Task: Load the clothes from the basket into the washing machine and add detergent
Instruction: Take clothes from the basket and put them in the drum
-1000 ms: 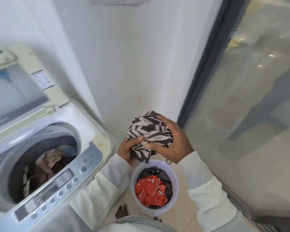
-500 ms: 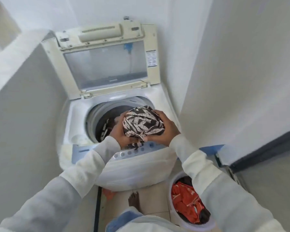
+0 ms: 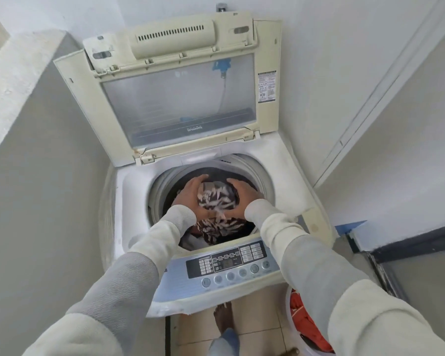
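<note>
Though blurred, garment seemingly fills left grip and right grip.

Yellowed, smooth hard plastic for the lid frame, with a glossy see-through pane set in it. Smooth white plastic, faintly shiny, over the washing machine top; glossy printed face on the control panel. Soft, matt cloth in the brown-and-white patterned garment. Fleecy matt knit on the sleeves. Thin translucent plastic for the basket, matt orange cloth inside. Slightly glossy floor tiles; matt painted walls.
</note>
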